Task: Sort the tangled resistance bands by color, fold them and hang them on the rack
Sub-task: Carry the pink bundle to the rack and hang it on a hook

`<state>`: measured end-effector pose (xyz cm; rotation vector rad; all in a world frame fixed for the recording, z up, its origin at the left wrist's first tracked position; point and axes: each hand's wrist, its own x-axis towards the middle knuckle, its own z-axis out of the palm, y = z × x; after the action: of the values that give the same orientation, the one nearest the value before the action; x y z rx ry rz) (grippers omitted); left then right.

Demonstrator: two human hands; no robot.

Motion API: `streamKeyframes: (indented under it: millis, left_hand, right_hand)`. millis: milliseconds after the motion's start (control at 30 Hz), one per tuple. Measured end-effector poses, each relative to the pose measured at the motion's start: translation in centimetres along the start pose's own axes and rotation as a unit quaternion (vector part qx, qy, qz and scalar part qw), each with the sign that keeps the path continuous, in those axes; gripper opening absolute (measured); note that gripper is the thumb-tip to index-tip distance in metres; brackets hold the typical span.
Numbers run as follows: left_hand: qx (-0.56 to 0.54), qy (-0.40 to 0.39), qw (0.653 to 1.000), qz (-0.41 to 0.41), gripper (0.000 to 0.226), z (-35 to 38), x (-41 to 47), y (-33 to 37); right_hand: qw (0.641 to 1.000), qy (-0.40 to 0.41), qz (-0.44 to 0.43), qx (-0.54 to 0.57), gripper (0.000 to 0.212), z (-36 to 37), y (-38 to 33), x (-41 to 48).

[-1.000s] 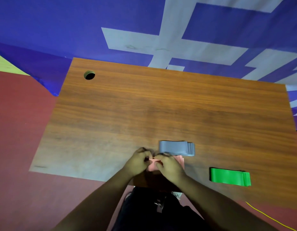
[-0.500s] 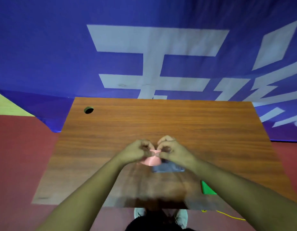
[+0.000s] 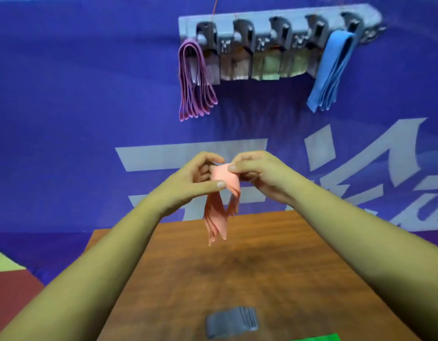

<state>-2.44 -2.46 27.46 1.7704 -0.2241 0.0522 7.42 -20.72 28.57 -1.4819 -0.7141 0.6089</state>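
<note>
The folded pink band (image 3: 219,200) is being pinched at its top by left hand (image 3: 195,182) and right hand (image 3: 258,174), raised above the surface (image 3: 274,267). The hanging step is judged under way; a free hook on the rack (image 3: 274,23) is being called for next.

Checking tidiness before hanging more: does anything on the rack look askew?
The blue bands on the rack's far-right hook hang slanted rather than straight down, unlike the purple bands at the left end.
</note>
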Motion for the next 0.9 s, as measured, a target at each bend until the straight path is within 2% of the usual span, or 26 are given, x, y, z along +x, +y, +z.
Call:
streamKeyframes:
  millis: [67, 133, 200, 367, 433, 467, 533, 600, 667, 733, 800, 900]
  left_hand:
    - [0.048, -0.009, 0.998, 0.038, 0.059, -0.1, 1.2, 2.7]
    - [0.105, 0.004, 0.991, 0.079, 0.054, 0.0, 2.4, 5.1]
    - [0.111, 0.019, 0.987, 0.111, 0.045, 0.0, 3.7, 7.2]
    - [0.103, 0.036, 0.986, 0.124, 0.032, 0.2, 6.1, 11.3]
    - [0.128, 0.048, 0.983, 0.124, 0.030, 0.2, 7.0, 12.1]
    - [0.136, 0.056, 0.982, 0.121, 0.029, 0.2, 7.4, 12.3]
    - [0.145, 0.071, 0.980, 0.115, 0.025, 0.0, 8.1, 12.5]
    - [0.151, 0.084, 0.979, 0.106, 0.021, -0.2, 8.7, 12.6]
    - [0.165, 0.094, 0.977, 0.099, 0.015, -0.4, 9.4, 12.7]
    - [0.164, 0.102, 0.976, 0.096, 0.019, -0.6, 9.8, 12.8]
    - [0.168, 0.100, 0.976, 0.097, 0.026, -1.1, 10.2, 12.7]
    - [0.242, 0.125, 0.958, 0.087, 0.034, -1.8, 10.6, 12.6]
  right_hand:
    - [0.999, 0.020, -0.020, 0.036, 0.016, -0.8, -3.0, 0.0]
    - [0.997, 0.025, -0.027, 0.073, 0.013, -1.4, -5.5, -0.1]
    - [0.995, 0.022, -0.025, 0.098, 0.012, -2.1, -7.3, 0.0]
    - [0.995, 0.062, -0.057, 0.044, 0.011, -3.9, -10.3, -0.2]
    - [0.994, 0.080, -0.066, 0.034, 0.028, -4.5, -11.0, -0.2]
    - [0.993, 0.078, -0.086, 0.008, 0.035, -4.8, -11.2, -0.3]
    - [0.978, 0.082, -0.137, -0.138, 0.045, -5.2, -11.6, -0.4]
    - [0.934, 0.110, -0.183, -0.285, 0.044, -5.4, -11.8, 0.0]
    - [0.890, 0.139, -0.229, -0.370, 0.032, -5.6, -12.0, 1.0]
    - [0.865, 0.169, -0.255, -0.398, 0.019, -5.6, -12.4, 1.9]
    - [0.863, 0.195, -0.263, -0.385, 0.011, -5.7, -13.1, 2.9]
    - [0.865, 0.202, -0.262, -0.377, 0.013, -5.5, -14.0, 3.9]
